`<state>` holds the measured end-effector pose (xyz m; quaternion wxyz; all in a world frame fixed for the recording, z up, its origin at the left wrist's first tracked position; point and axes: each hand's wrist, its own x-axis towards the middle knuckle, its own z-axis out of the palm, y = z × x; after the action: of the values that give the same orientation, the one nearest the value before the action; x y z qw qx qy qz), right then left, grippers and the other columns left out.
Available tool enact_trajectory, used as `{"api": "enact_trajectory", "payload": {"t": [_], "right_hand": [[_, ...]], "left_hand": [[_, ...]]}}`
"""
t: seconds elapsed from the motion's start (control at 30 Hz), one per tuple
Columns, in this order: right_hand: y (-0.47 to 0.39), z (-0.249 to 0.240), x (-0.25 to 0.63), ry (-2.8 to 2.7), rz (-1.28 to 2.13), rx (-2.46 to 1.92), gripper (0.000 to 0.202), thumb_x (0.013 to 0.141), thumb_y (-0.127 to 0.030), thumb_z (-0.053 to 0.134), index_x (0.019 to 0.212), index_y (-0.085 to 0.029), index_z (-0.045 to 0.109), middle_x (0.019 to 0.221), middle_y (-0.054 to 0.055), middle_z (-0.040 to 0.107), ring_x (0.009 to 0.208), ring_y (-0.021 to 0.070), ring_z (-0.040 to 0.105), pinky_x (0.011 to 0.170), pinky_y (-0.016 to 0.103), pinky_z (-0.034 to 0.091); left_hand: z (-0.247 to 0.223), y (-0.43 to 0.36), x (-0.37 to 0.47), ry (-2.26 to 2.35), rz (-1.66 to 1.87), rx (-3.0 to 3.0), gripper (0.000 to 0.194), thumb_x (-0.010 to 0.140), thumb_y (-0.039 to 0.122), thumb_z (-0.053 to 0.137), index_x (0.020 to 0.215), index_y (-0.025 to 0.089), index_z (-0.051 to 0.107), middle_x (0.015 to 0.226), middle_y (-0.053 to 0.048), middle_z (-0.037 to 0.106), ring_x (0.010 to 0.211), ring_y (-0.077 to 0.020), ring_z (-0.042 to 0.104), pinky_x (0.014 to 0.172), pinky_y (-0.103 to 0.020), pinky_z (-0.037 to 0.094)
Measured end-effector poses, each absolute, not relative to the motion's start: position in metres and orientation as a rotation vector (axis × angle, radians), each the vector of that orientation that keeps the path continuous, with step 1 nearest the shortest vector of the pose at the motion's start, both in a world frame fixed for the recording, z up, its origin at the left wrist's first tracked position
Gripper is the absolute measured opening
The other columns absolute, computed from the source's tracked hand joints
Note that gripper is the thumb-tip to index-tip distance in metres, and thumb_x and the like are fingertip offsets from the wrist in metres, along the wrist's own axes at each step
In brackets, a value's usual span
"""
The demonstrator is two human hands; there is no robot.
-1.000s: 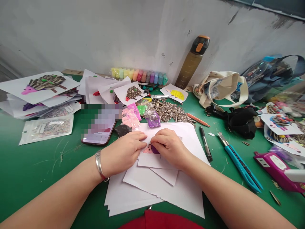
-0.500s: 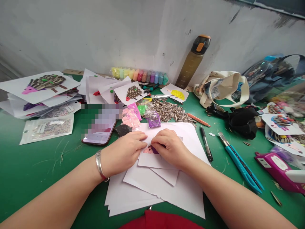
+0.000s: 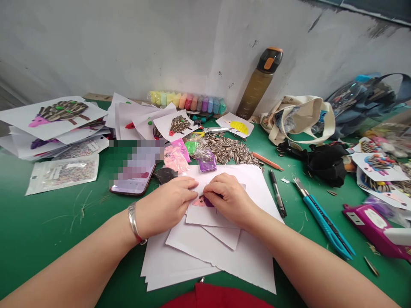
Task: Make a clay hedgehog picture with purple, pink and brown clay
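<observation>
My right hand (image 3: 228, 199) is pinched over a small white card (image 3: 202, 217), its fingertips at a pink and purple clay shape (image 3: 201, 201) with dark dots. Whatever lies between those fingertips is too small to make out. To its left, my left hand (image 3: 167, 201) lies at the card's left edge, fingers stretched toward the shape and slightly apart, nothing seen in them. Beneath the card are larger white sheets (image 3: 180, 261). Just beyond the sheets sit a heap of striped seeds (image 3: 224, 147), a purple clay packet (image 3: 206, 161) and a black clay lump (image 3: 165, 174).
Left of my hands lie a phone (image 3: 135, 173), a bead packet (image 3: 64, 173) and stacked hedgehog pictures (image 3: 61, 113). On the right are a pen (image 3: 278, 194), a blue cutter (image 3: 327, 226) and a magenta tool (image 3: 372, 226). A bottle (image 3: 260, 85) leans on the wall.
</observation>
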<state>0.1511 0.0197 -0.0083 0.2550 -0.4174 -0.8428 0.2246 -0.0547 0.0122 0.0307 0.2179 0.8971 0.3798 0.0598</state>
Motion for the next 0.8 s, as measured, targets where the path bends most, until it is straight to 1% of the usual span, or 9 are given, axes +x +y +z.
{"api": "enact_trajectory", "payload": {"t": [0.13, 0.3, 0.47, 0.67, 0.8], "right_hand": [[0.0188, -0.0079, 0.1517, -2.279, 0.636, -1.117, 0.018, 0.086, -0.010, 0.059, 0.080, -0.023, 0.071, 0.079, 0.000, 0.066, 0.079, 0.0158, 0.056, 0.078, 0.033, 0.039], [0.0197, -0.0089, 0.1496, -2.295, 0.608, -1.178, 0.017, 0.086, -0.011, 0.060, 0.078, -0.022, 0.070, 0.080, 0.001, 0.066, 0.080, 0.0168, 0.056, 0.079, 0.033, 0.038], [0.0199, -0.0075, 0.1495, -2.281, 0.636, -1.147, 0.018, 0.086, -0.010, 0.060, 0.078, -0.022, 0.070, 0.078, 0.000, 0.066, 0.078, 0.0155, 0.056, 0.078, 0.032, 0.038], [0.0186, -0.0090, 0.1484, -2.301, 0.598, -1.202, 0.017, 0.086, -0.012, 0.060, 0.076, -0.021, 0.070, 0.078, 0.001, 0.065, 0.080, 0.0171, 0.055, 0.079, 0.033, 0.037], [0.0194, -0.0084, 0.1486, -2.283, 0.638, -1.168, 0.018, 0.086, -0.010, 0.060, 0.077, -0.022, 0.070, 0.076, 0.000, 0.066, 0.077, 0.0155, 0.055, 0.077, 0.032, 0.038]], "left_hand": [[0.0307, 0.0128, -0.0546, 1.048, 0.171, 2.481, 0.031, 0.093, 0.008, 0.041, 0.092, 0.016, 0.071, 0.100, -0.008, 0.059, 0.098, -0.0208, 0.054, 0.089, -0.032, 0.042], [0.0307, 0.0129, -0.0542, 1.048, 0.146, 2.474, 0.029, 0.093, 0.007, 0.042, 0.089, 0.016, 0.070, 0.097, -0.007, 0.058, 0.095, -0.0201, 0.053, 0.087, -0.032, 0.042], [0.0316, 0.0120, -0.0543, 1.046, 0.159, 2.473, 0.030, 0.093, 0.008, 0.042, 0.089, 0.015, 0.070, 0.097, -0.007, 0.058, 0.096, -0.0201, 0.053, 0.089, -0.032, 0.041], [0.0298, 0.0128, -0.0545, 1.046, 0.170, 2.461, 0.030, 0.094, 0.008, 0.042, 0.092, 0.016, 0.071, 0.098, -0.007, 0.058, 0.097, -0.0199, 0.053, 0.089, -0.032, 0.042], [0.0296, 0.0128, -0.0548, 1.044, 0.180, 2.470, 0.030, 0.093, 0.008, 0.042, 0.092, 0.016, 0.071, 0.099, -0.007, 0.059, 0.098, -0.0201, 0.054, 0.090, -0.032, 0.042]]}}
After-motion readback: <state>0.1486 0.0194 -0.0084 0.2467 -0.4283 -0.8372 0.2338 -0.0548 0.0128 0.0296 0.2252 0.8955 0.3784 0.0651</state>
